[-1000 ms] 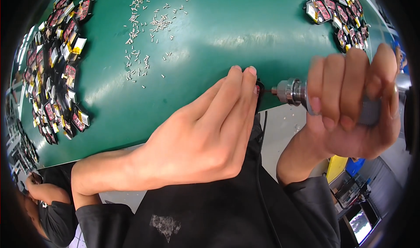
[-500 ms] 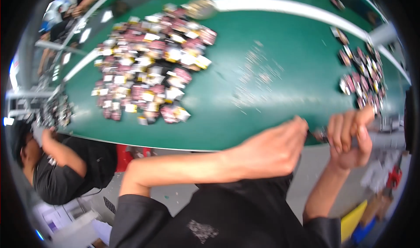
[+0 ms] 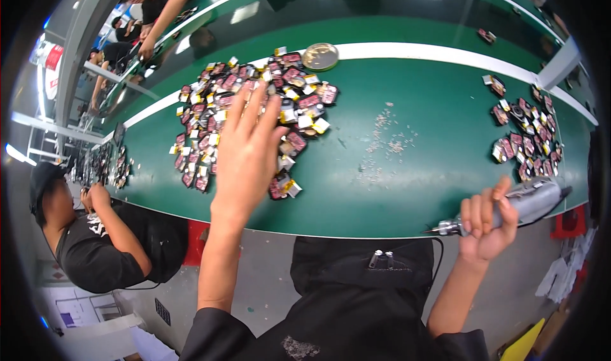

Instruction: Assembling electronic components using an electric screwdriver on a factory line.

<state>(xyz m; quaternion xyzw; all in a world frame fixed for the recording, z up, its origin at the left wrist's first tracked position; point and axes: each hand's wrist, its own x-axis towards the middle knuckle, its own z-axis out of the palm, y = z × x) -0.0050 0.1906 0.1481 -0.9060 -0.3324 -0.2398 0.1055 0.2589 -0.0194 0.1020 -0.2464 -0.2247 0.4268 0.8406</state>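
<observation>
My left hand [image 3: 244, 160] reaches over a large pile of small electronic units [image 3: 194, 122], its fingers stretched out and holding nothing visible. The units have black casings, pinkish boards and white-and-yellow pieces attached. Whether the fingertips touch any of them I cannot tell. At the table's front edge on the right, my right hand [image 3: 489, 224] is wrapped round a grey electric screwdriver [image 3: 538, 199]. The screwdriver lies tilted, its thin bit pointing left along the edge. Between the hands, many tiny screws [image 3: 391, 146] are scattered on the green work surface [image 3: 331, 189].
A round shallow dish [image 3: 320, 57] stands by the white divider strip [image 3: 414, 50] at the back. A second group of units [image 3: 525, 132] lies at the right. A co-worker in black [image 3: 105, 237] sits at the left; another person's arm [image 3: 162, 24] reaches in across the far side.
My left hand has moved from near the screwdriver's tip leftward to the pile of units and its fingers have opened. My right hand still holds the screwdriver, its bit now pointing left.
</observation>
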